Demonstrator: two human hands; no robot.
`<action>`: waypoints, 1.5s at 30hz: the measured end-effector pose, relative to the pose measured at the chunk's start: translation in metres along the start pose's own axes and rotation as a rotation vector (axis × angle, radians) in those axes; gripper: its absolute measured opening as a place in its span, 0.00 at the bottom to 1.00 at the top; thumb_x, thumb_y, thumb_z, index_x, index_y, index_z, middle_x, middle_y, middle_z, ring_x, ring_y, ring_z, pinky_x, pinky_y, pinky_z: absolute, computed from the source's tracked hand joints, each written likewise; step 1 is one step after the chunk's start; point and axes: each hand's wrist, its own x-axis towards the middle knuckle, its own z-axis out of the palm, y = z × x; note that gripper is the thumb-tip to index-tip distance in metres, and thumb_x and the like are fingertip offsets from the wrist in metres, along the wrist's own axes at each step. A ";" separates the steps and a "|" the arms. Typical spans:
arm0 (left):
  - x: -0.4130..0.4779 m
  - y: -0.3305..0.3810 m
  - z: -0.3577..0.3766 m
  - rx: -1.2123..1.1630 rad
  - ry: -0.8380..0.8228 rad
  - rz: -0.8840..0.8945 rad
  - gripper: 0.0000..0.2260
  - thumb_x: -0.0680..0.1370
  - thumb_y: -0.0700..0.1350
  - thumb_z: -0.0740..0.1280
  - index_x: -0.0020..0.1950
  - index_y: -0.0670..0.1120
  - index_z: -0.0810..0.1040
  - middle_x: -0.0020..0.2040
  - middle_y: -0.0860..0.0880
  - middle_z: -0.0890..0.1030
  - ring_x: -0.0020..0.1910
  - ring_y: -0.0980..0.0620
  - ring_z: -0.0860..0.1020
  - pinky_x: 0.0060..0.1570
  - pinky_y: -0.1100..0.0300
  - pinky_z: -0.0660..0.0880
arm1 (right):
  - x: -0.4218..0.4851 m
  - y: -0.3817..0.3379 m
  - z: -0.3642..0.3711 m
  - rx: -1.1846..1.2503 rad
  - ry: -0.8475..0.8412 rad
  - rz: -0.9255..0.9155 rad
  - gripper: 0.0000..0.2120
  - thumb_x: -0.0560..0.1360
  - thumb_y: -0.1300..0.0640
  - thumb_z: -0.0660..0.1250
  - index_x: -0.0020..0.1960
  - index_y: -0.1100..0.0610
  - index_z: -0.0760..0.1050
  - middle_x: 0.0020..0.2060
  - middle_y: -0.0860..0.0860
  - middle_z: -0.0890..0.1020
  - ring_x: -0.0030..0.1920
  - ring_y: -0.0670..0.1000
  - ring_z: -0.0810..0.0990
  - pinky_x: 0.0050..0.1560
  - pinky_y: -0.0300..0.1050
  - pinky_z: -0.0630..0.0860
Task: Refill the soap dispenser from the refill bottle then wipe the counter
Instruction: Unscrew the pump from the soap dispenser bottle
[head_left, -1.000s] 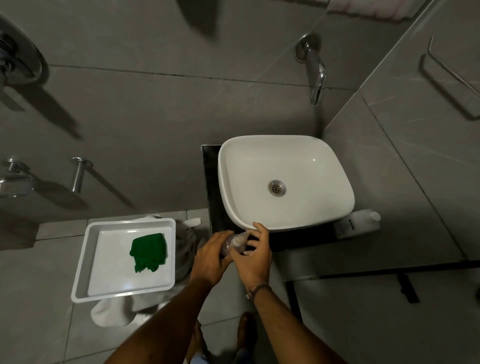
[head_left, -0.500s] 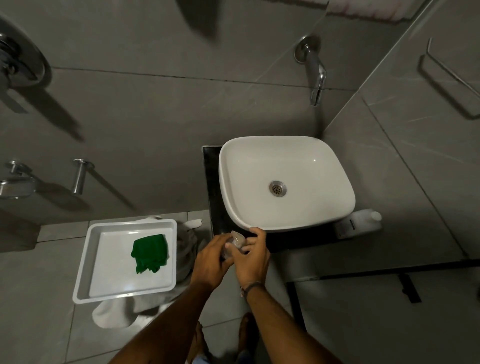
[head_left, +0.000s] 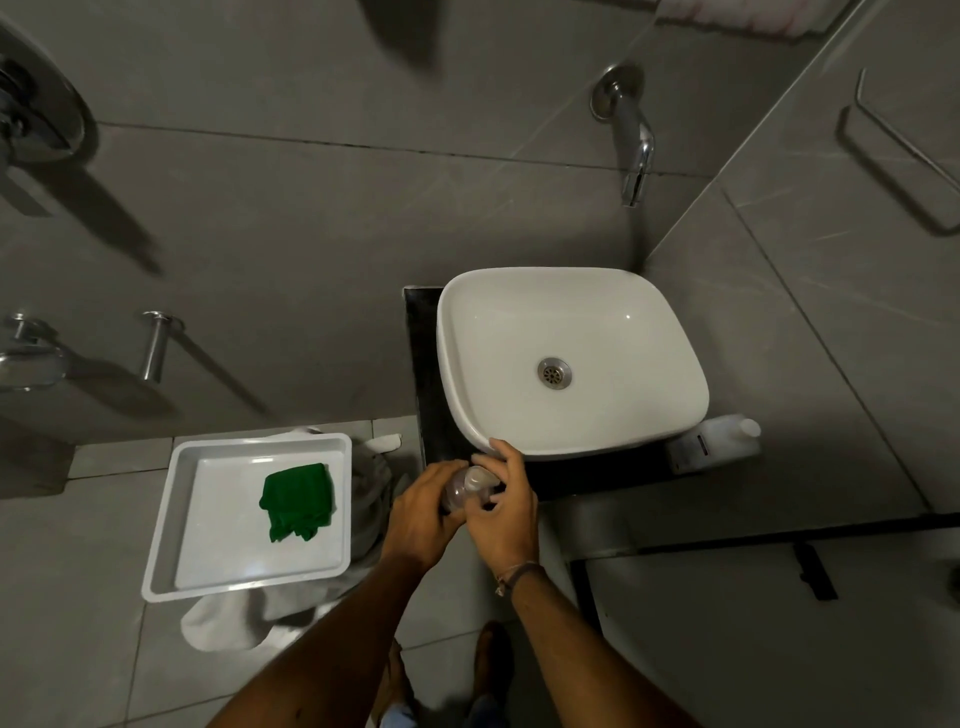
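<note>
A small clear soap dispenser (head_left: 464, 489) with a pale pump top is held between both hands over the front left corner of the black counter (head_left: 423, 364). My left hand (head_left: 423, 517) wraps the bottle's body from the left. My right hand (head_left: 506, 512) grips around the pump top from the right. The white refill bottle (head_left: 719, 441) lies on the counter's right end, partly tucked under the white basin (head_left: 571, 358). A folded green cloth (head_left: 298, 501) rests in a white tray (head_left: 166, 525) to the left.
A chrome tap (head_left: 631, 140) juts from the tiled wall above the basin. The tray sits on a white towel-covered stand (head_left: 223, 621). Chrome shower fittings (head_left: 31, 353) line the left wall. A towel rail (head_left: 904, 156) hangs on the right wall.
Both hands have stayed at the counter's front left corner; the right hand's fingers have shifted around the pump top, which now shows more from above.
</note>
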 end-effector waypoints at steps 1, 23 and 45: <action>0.000 0.000 0.000 0.001 0.002 -0.002 0.28 0.76 0.60 0.67 0.71 0.46 0.79 0.65 0.48 0.84 0.62 0.53 0.80 0.65 0.59 0.76 | -0.001 0.001 0.000 -0.006 0.016 -0.004 0.39 0.68 0.69 0.77 0.71 0.44 0.68 0.63 0.47 0.78 0.62 0.49 0.79 0.60 0.49 0.83; -0.001 0.003 -0.001 0.000 -0.001 -0.017 0.26 0.77 0.60 0.69 0.71 0.49 0.79 0.64 0.54 0.82 0.61 0.58 0.79 0.62 0.70 0.73 | -0.005 -0.007 0.006 0.084 0.188 0.058 0.32 0.70 0.66 0.78 0.67 0.46 0.70 0.51 0.48 0.84 0.51 0.44 0.84 0.50 0.40 0.84; 0.001 -0.002 -0.001 0.058 -0.044 -0.077 0.31 0.74 0.48 0.82 0.75 0.50 0.75 0.70 0.55 0.78 0.68 0.55 0.76 0.68 0.56 0.73 | 0.063 0.061 -0.079 0.670 0.369 0.725 0.11 0.77 0.65 0.71 0.59 0.65 0.80 0.49 0.56 0.82 0.55 0.55 0.80 0.54 0.46 0.76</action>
